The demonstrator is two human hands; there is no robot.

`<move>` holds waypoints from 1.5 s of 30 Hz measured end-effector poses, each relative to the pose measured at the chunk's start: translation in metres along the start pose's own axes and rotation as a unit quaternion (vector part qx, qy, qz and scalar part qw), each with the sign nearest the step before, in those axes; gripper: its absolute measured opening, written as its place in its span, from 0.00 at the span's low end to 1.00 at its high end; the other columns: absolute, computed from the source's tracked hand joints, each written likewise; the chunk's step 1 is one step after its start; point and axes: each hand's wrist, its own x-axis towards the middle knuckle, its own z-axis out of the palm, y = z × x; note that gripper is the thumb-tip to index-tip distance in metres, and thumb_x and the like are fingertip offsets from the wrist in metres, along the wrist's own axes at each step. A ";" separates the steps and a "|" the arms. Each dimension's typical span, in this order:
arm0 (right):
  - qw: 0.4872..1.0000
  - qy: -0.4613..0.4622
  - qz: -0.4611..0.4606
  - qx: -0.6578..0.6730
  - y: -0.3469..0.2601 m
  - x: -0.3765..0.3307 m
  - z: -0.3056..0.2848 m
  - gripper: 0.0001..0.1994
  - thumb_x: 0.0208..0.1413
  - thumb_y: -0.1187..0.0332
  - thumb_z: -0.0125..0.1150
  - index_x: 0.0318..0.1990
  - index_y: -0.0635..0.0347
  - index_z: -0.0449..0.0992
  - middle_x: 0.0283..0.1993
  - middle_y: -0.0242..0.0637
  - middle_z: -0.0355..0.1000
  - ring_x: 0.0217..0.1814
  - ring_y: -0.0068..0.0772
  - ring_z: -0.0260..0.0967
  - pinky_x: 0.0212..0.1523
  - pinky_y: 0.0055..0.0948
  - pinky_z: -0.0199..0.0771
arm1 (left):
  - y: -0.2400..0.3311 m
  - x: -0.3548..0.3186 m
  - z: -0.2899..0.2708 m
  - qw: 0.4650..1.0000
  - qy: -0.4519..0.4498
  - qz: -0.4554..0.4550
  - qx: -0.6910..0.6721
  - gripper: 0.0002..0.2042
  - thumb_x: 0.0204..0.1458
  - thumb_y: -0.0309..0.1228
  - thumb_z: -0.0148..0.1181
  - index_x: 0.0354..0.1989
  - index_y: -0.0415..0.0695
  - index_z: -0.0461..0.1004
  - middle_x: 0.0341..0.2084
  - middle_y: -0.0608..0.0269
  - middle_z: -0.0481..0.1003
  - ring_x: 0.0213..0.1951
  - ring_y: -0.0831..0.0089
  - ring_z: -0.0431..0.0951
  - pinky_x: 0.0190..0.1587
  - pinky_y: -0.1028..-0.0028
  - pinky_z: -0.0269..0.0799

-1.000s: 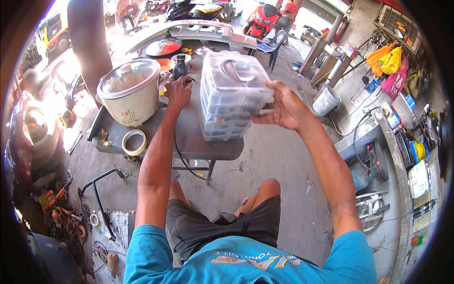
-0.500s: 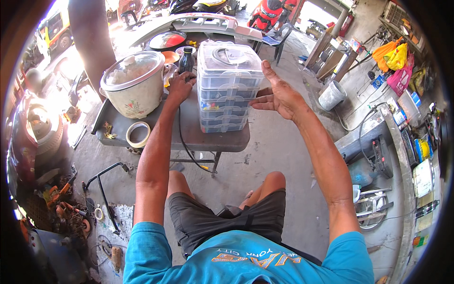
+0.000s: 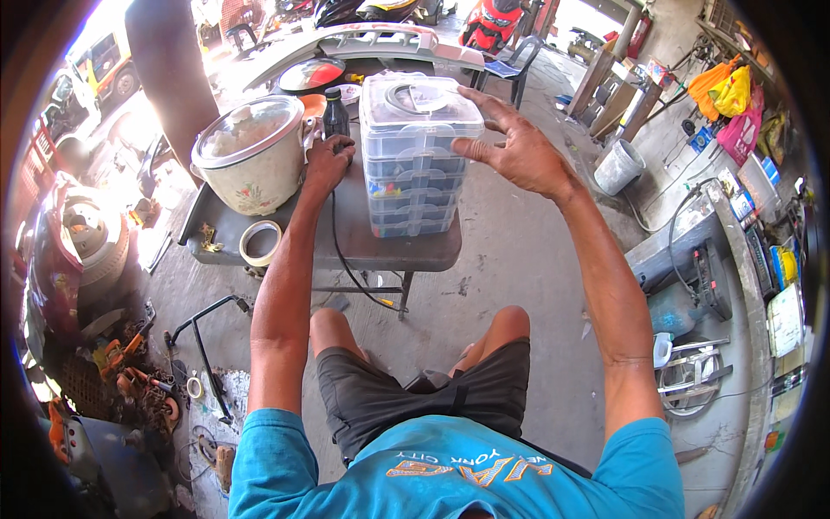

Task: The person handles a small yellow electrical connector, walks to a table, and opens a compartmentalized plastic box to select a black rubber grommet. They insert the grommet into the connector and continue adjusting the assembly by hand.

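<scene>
Right hand (image 3: 523,156): fingers spread wide, thumb and fingertips overlapping the right edge of the clear stacked organizer box (image 3: 411,164), contact not certain; left hand (image 3: 328,163): fingers curled just before the dark bottle (image 3: 335,115), cannot tell whether they grip anything. Box stands upright near the right end of the gray table (image 3: 406,253), a black cable (image 3: 338,245) hanging over the front edge, lidded white pot (image 3: 246,177) and tape roll (image 3: 243,246) farther left.

Cooker (image 3: 251,177) left of organizer (image 3: 411,173), both on table (image 3: 406,253).
</scene>
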 end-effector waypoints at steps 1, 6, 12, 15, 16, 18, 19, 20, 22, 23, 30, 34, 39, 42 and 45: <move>1.000 -0.006 -0.008 -0.028 0.002 0.000 0.002 0.51 0.46 0.31 0.70 0.76 0.41 0.60 0.79 0.54 0.50 0.80 0.60 0.50 0.77 0.55 0.56 | -0.001 -0.001 0.000 1.000 0.012 0.011 0.011 0.18 0.57 0.34 0.59 0.55 0.41 0.79 0.53 0.42 0.78 0.55 0.51 0.79 0.61 0.61 0.70; 0.994 -0.030 -0.038 -0.093 0.001 0.003 0.010 0.50 0.44 0.35 0.74 0.75 0.37 0.62 0.82 0.53 0.43 0.81 0.60 0.47 0.78 0.55 0.54 | 0.000 -0.016 0.004 0.998 0.007 0.003 -0.055 0.14 0.57 0.33 0.62 0.49 0.41 0.82 0.47 0.46 0.80 0.48 0.57 0.82 0.54 0.65 0.75; 0.997 0.029 -0.059 -0.047 0.010 0.001 0.028 0.45 0.46 0.39 0.74 0.73 0.32 0.64 0.82 0.44 0.47 0.82 0.55 0.47 0.76 0.58 0.58 | -0.014 -0.048 0.016 0.993 0.087 0.075 -0.006 0.13 0.58 0.34 0.63 0.46 0.40 0.82 0.52 0.44 0.77 0.54 0.51 0.78 0.59 0.61 0.70; 0.996 0.059 -0.064 -0.038 0.013 0.001 0.036 0.42 0.48 0.41 0.74 0.72 0.33 0.66 0.81 0.44 0.50 0.80 0.55 0.52 0.73 0.57 0.65 | -0.012 -0.071 0.014 0.991 0.050 0.020 -0.121 0.12 0.60 0.33 0.61 0.46 0.39 0.80 0.47 0.49 0.79 0.50 0.57 0.79 0.56 0.64 0.70; 0.994 0.070 -0.072 -0.054 0.014 0.000 0.038 0.42 0.48 0.40 0.73 0.72 0.34 0.66 0.80 0.44 0.52 0.79 0.55 0.54 0.72 0.56 0.66 | -0.004 -0.081 0.012 0.987 0.047 -0.008 -0.152 0.12 0.60 0.33 0.61 0.47 0.39 0.79 0.45 0.51 0.79 0.49 0.61 0.78 0.55 0.66 0.70; 0.988 0.091 -0.091 -0.085 0.015 0.001 0.040 0.42 0.49 0.40 0.73 0.71 0.35 0.67 0.78 0.44 0.56 0.77 0.56 0.58 0.70 0.54 0.70 | 0.014 -0.100 0.006 0.974 0.045 -0.064 -0.211 0.12 0.61 0.32 0.59 0.47 0.38 0.78 0.42 0.56 0.79 0.47 0.68 0.77 0.53 0.69 0.69; 0.984 0.105 -0.101 -0.101 0.014 0.001 0.042 0.41 0.49 0.40 0.73 0.71 0.36 0.68 0.77 0.47 0.57 0.75 0.56 0.61 0.68 0.53 0.72 | 0.013 -0.104 0.008 0.970 0.059 -0.063 -0.226 0.12 0.62 0.32 0.59 0.47 0.38 0.78 0.41 0.57 0.79 0.46 0.70 0.75 0.52 0.70 0.69; 0.980 0.118 -0.110 -0.116 0.013 0.001 0.044 0.40 0.49 0.40 0.74 0.70 0.37 0.69 0.76 0.50 0.59 0.73 0.57 0.64 0.65 0.52 0.74 | 0.011 -0.107 0.010 0.966 0.074 -0.063 -0.240 0.11 0.62 0.32 0.58 0.47 0.37 0.77 0.40 0.59 0.78 0.45 0.73 0.74 0.51 0.71 0.69; 0.975 0.136 -0.111 -0.137 0.006 0.000 0.049 0.40 0.49 0.41 0.74 0.69 0.40 0.70 0.74 0.55 0.61 0.70 0.58 0.68 0.61 0.51 0.78 | 0.011 -0.112 0.011 0.957 0.090 -0.060 -0.269 0.11 0.63 0.31 0.57 0.47 0.36 0.76 0.38 0.61 0.78 0.43 0.75 0.72 0.50 0.72 0.68; 0.974 0.142 -0.104 -0.141 0.000 0.000 0.052 0.40 0.49 0.41 0.74 0.69 0.42 0.70 0.73 0.56 0.61 0.69 0.58 0.69 0.59 0.51 0.79 | 0.014 -0.112 0.007 0.953 0.091 -0.057 -0.282 0.11 0.63 0.31 0.57 0.47 0.36 0.76 0.38 0.61 0.77 0.43 0.75 0.72 0.50 0.73 0.68; 0.963 0.194 -0.108 -0.154 -0.023 0.006 0.072 0.42 0.46 0.38 0.75 0.63 0.57 0.74 0.64 0.51 0.68 0.62 0.55 0.74 0.56 0.50 0.80 | 0.027 -0.107 -0.007 0.944 0.101 -0.051 -0.309 0.14 0.65 0.33 0.53 0.54 0.39 0.74 0.34 0.68 0.72 0.37 0.80 0.66 0.44 0.77 0.63; 0.960 0.196 -0.090 -0.179 -0.045 0.009 0.078 0.41 0.45 0.39 0.77 0.60 0.60 0.75 0.56 0.45 0.70 0.59 0.52 0.74 0.53 0.48 0.80 | 0.042 -0.104 -0.005 0.943 0.106 -0.049 -0.312 0.15 0.66 0.33 0.51 0.55 0.38 0.72 0.33 0.65 0.73 0.35 0.77 0.71 0.40 0.74 0.68; 0.950 0.196 -0.163 -0.179 -0.031 0.006 0.072 0.39 0.47 0.43 0.77 0.63 0.56 0.74 0.58 0.44 0.69 0.61 0.48 0.72 0.52 0.42 0.81 | 0.081 -0.115 -0.019 0.955 0.129 0.001 -0.266 0.13 0.67 0.32 0.51 0.54 0.38 0.73 0.30 0.67 0.74 0.34 0.78 0.71 0.37 0.76 0.68; 0.963 0.171 -0.199 -0.051 -0.015 0.006 0.055 0.33 0.54 0.48 0.74 0.64 0.53 0.75 0.63 0.46 0.68 0.57 0.43 0.74 0.52 0.39 0.81 | 0.098 -0.115 -0.030 0.969 0.115 0.029 -0.215 0.12 0.66 0.32 0.51 0.51 0.40 0.76 0.30 0.68 0.73 0.35 0.81 0.67 0.41 0.76 0.65; 0.977 0.150 -0.102 0.109 -0.003 0.002 0.040 0.26 0.62 0.51 0.68 0.63 0.52 0.75 0.64 0.44 0.70 0.53 0.36 0.75 0.52 0.36 0.79 | 0.090 -0.106 -0.032 0.957 0.101 0.052 -0.267 0.10 0.66 0.31 0.51 0.46 0.40 0.78 0.34 0.67 0.77 0.35 0.82 0.66 0.41 0.77 0.64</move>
